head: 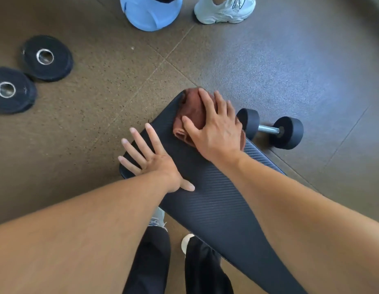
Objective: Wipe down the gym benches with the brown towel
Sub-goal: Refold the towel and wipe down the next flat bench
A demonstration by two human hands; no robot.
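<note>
A black ribbed gym bench pad (214, 200) runs from the lower right up to the middle of the view. A bunched brown towel (191, 112) lies at the pad's far end. My right hand (216, 126) presses flat on the towel, fingers spread over it. My left hand (151, 158) rests on the pad's left edge with straight, splayed fingers and holds nothing.
A black dumbbell (271, 129) lies on the floor just right of the bench end. Two black weight plates (47, 58) (11, 90) lie at the left. At the top are another person's white shoe (225, 10) and a blue rounded object (151, 12). My legs (154, 259) stand beside the bench.
</note>
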